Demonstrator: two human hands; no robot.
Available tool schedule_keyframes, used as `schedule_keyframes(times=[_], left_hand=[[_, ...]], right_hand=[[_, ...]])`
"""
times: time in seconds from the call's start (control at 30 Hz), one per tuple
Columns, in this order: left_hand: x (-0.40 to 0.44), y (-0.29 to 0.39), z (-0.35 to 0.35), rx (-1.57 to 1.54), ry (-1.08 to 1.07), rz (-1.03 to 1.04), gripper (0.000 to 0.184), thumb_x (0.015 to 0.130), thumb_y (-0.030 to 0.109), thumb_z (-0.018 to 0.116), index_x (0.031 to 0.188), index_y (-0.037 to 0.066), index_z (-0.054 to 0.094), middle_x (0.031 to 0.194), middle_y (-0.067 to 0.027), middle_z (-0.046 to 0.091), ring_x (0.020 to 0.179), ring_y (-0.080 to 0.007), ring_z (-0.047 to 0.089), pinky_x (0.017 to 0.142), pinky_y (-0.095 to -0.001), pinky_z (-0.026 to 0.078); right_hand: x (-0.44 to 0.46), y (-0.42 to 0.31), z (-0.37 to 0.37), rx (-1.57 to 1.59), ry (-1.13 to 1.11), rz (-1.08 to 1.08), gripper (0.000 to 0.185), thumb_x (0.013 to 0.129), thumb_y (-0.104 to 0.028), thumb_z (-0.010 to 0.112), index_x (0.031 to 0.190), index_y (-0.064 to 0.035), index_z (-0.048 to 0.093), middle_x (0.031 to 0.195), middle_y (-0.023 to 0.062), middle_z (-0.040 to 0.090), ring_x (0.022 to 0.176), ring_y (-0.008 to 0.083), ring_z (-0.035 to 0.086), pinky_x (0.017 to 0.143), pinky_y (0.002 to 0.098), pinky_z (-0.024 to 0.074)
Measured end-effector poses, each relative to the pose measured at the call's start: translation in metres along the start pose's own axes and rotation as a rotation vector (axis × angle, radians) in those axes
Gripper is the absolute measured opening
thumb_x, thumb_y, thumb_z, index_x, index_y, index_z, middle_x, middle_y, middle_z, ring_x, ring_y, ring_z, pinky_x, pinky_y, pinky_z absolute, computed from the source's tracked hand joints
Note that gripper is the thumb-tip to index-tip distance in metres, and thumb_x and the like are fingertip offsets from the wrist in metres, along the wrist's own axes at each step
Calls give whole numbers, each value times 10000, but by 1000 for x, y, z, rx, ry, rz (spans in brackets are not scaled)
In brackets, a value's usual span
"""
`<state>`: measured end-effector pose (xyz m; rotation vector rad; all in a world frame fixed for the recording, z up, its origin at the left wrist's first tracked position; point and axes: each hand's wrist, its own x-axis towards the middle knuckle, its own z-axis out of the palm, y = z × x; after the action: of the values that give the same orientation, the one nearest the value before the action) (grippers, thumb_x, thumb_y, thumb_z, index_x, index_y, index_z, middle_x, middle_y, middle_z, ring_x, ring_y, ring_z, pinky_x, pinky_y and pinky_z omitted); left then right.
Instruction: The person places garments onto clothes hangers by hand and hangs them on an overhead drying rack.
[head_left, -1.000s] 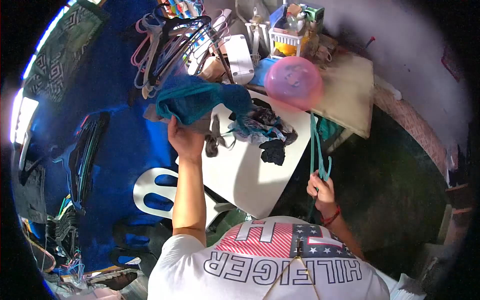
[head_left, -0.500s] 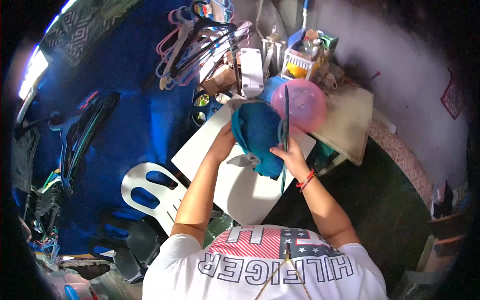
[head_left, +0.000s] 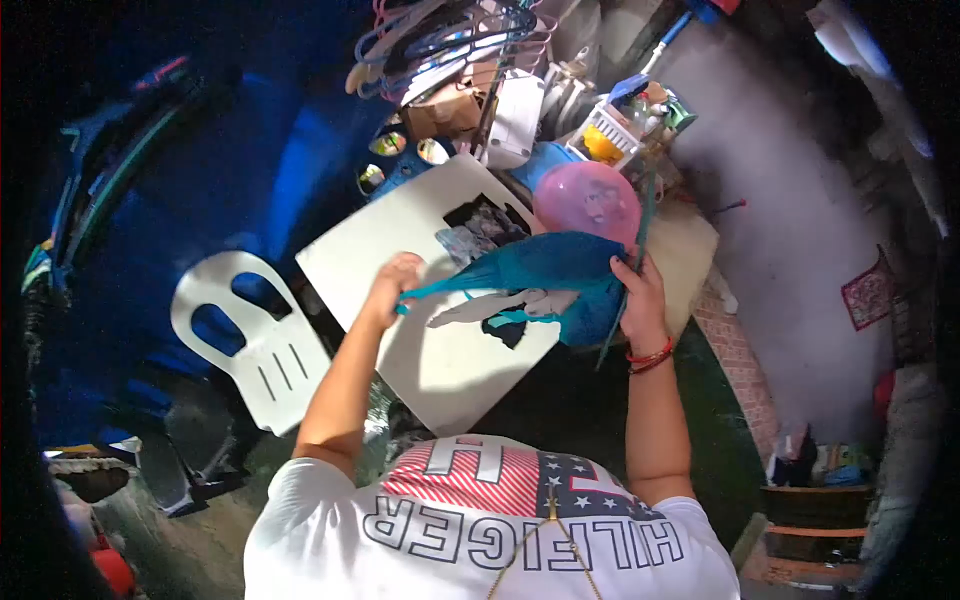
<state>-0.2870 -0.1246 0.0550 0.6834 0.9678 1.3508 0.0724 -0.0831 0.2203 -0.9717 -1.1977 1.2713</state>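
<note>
A teal garment (head_left: 540, 268) is stretched between my two hands above a white table (head_left: 440, 385). My left hand (head_left: 393, 290) is closed on its narrow left end. At the other end, the bunched cloth is gripped in my right hand (head_left: 640, 295), which wears red bands at the wrist. A thin dark-green object (head_left: 647, 205), perhaps a hanger seen edge-on, runs up beside the right fingers. Grey cloth (head_left: 490, 305) shows under the garment. Further back on the table lies a dark printed cloth (head_left: 485, 225).
A pink round object (head_left: 588, 203) sits at the table's far right corner. Behind are a white basket (head_left: 608, 138), a white box (head_left: 517, 118) and a heap of hangers (head_left: 450, 45). To the left stands a white plastic chair (head_left: 250, 340).
My hands have moved apart, pulling the bunched garment out sideways. The dark printed cloth on the table has come into sight. The whole view has turned and shifted.
</note>
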Motion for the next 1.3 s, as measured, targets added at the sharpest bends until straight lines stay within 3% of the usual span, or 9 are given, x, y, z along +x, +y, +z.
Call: schedule_keyframes(times=[0.13,0.33,0.43,0.47,0.6,0.77,0.87,1.03,1.3], left_hand=[[10,-28,16,91,433,269,203,950,131,483,1099,5,538,780,-45,548,740,-113,518,722,-254,452],[-34,-33,104,500,-278,374,227,921,198,552,931,-8,648,984,-108,628,919,-201,580,846,-325,450],[-40,-18,124,660,-223,398,234,932,203,552,1001,-4,636,1012,-112,628,931,-206,593,869,-316,448],[-37,-11,122,653,-224,341,250,938,211,551,1030,-8,628,1024,-116,627,935,-213,595,875,-317,448],[-37,39,118,-208,-197,44,267,969,258,508,1109,36,557,923,-65,599,859,-196,581,863,-360,467],[-12,61,59,-355,-213,-30,298,974,378,485,861,102,473,598,-30,477,497,-117,439,505,-256,376],[15,48,41,61,-109,-230,328,946,427,522,851,114,498,611,-10,477,431,-83,411,438,-220,358],[49,13,76,1798,-607,-3,508,917,407,558,1167,-32,607,1083,-228,637,1073,-335,581,901,-406,457],[-34,-28,257,807,-662,-82,290,938,258,598,1082,9,633,948,-7,622,901,-90,524,850,-252,406]], right_hand=[[-4,16,8,84,31,146,362,848,-60,641,1196,-41,542,1094,49,610,1001,189,579,915,340,457],[-18,28,51,209,-41,237,331,902,-113,599,1210,-31,511,1130,68,583,1059,203,559,938,375,447],[-22,41,56,275,-67,267,236,908,-114,594,1132,-71,537,955,26,600,846,162,602,742,320,503],[-26,30,50,70,-74,321,91,922,-129,581,1001,-106,542,711,-40,517,562,89,506,482,244,415],[-17,52,23,26,270,62,105,933,-173,581,1007,-112,538,654,-51,455,487,55,385,438,228,329],[-31,40,-36,411,521,12,130,948,-157,556,1062,-96,552,784,-23,542,616,80,453,616,264,453],[-47,22,-32,536,591,-96,76,929,-151,585,988,-126,543,711,-78,472,559,21,414,487,196,328],[-76,45,-50,520,511,-42,179,911,-158,604,1071,-127,528,805,-69,493,572,21,382,478,190,284],[-121,59,-48,198,347,-19,322,905,-128,609,1195,-23,518,1023,12,583,907,106,535,796,254,462]])
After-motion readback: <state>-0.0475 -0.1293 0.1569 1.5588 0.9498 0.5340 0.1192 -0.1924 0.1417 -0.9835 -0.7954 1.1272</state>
